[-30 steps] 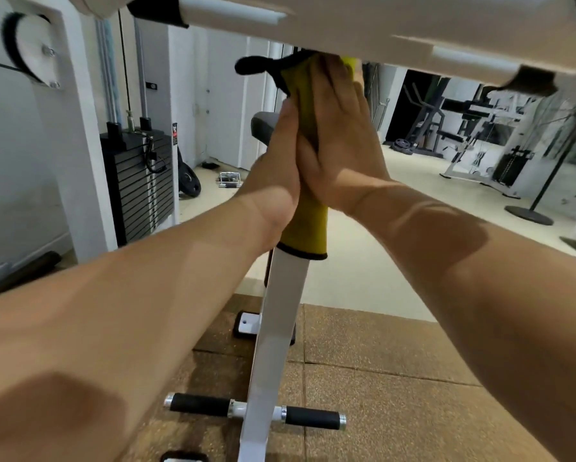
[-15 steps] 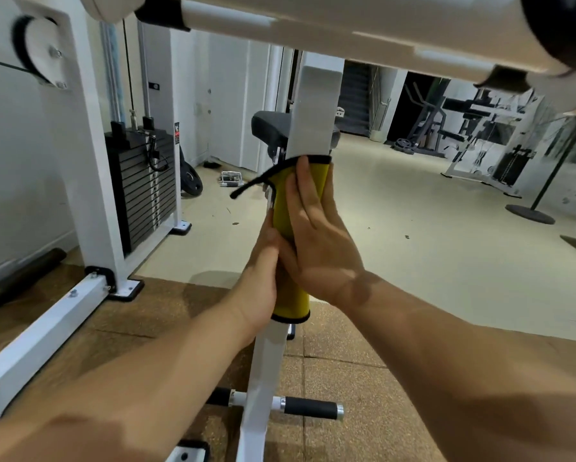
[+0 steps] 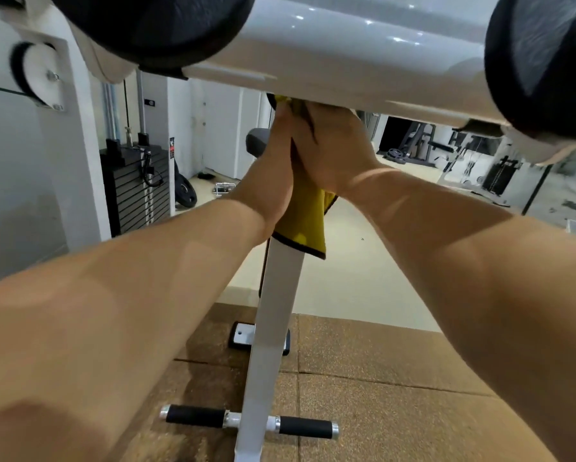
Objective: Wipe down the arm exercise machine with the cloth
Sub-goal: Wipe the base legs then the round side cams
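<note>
Both forearms reached up and far from the near corners, meeting at the white upright post [image 3: 273, 328] of the machine; the left hand [image 3: 273, 168] sat on the post's left side, thumb pointing up, its fingers hidden behind the post, so we could not tell how they lay; the right hand [image 3: 330, 155] lay over the front and right side, back toward us, fingers close together and curved round the yellow cloth [image 3: 303, 225], tips tucked under the crossbar [image 3: 330, 51].

The cloth was wrapped round the top of the post, clamped between the two hands; its black-edged lower hem hung loose just below the wrists.

Edges and room: the crossbar touched the top of the hands; black pads [image 3: 146, 25] sat at both its ends; bare post ran down to the foot pegs [image 3: 305, 426] near us; base plate [image 3: 243, 335] on brown rubber tiles [image 3: 396, 378]; weight stack [image 3: 136, 191] well apart on the left; open pale floor far right.
</note>
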